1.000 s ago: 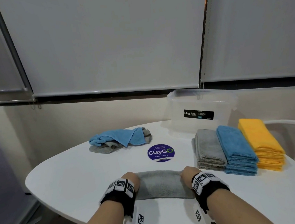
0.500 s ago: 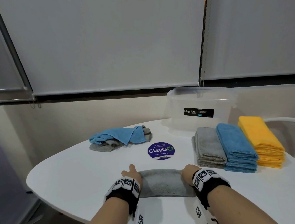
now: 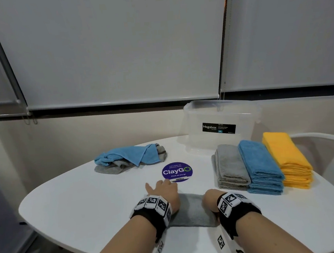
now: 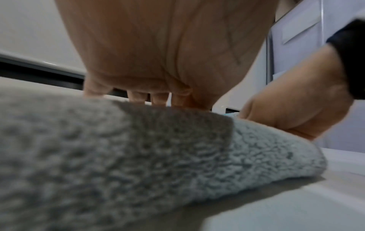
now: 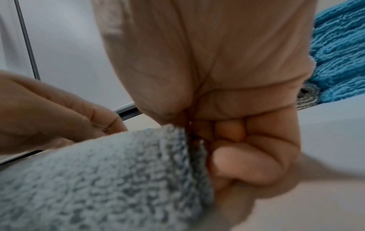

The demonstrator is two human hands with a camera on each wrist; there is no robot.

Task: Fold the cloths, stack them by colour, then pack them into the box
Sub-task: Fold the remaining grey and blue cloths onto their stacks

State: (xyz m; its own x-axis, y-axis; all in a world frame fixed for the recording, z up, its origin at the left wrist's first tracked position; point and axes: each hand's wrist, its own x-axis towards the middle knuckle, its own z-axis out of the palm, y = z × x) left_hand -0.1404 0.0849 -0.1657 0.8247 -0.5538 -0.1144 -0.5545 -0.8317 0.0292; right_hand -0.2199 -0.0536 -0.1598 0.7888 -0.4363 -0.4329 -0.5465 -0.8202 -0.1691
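Note:
A folded grey cloth (image 3: pixel 191 212) lies near the front edge of the white table (image 3: pixel 78 203), between my hands. My left hand (image 3: pixel 163 188) reaches forward over the cloth's left end with straight fingers. In the left wrist view the palm (image 4: pixel 158 54) hovers just above the grey cloth (image 4: pixel 138 148). My right hand (image 3: pixel 209 197) grips the cloth's right end. The right wrist view shows its fingers (image 5: pixel 227 132) curled and pinching the cloth's edge (image 5: pixel 98 179). Folded stacks of grey (image 3: pixel 230 167), blue (image 3: pixel 260 165) and yellow (image 3: pixel 286 157) cloths stand at the right. The clear box (image 3: pixel 219 122) stands behind them.
A loose heap of a blue cloth (image 3: pixel 128 155) over a grey one (image 3: pixel 109 167) lies at the back left. A round purple sticker (image 3: pixel 177 172) marks the table's middle. A white chair (image 3: pixel 323 148) stands beyond the right edge. Wall and blinds close the far side.
My left hand has let go of the cloth's left end, straightened its fingers and moved forward and right towards the sticker. My right hand keeps its grip.

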